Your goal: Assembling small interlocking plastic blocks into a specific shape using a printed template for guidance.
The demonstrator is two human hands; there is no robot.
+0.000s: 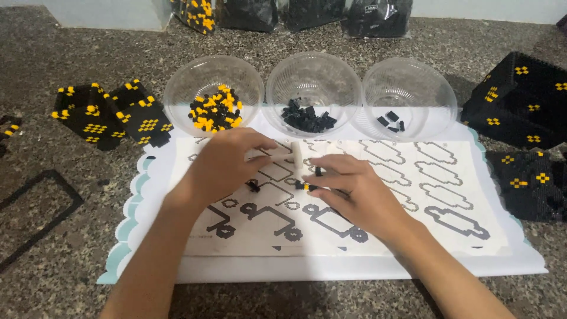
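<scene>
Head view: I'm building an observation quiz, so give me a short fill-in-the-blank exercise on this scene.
1. Behind the printed sheet stand ___ clear bowls.
2. The left bowl holds black and ___ pieces.
3. The bowl with the fewest pieces is the ___ one.
4. The left hand and right hand rest over the ___ sheet.

Missing words: three; yellow; right; printed

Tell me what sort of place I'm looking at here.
Probably a hobby or small assembly bench for building-brick kits: a speckled stone worktop, three clear plastic bowls of small black and yellow bricks, a white printed pattern sheet, and finished black-and-yellow brick panels at the sides.
</scene>
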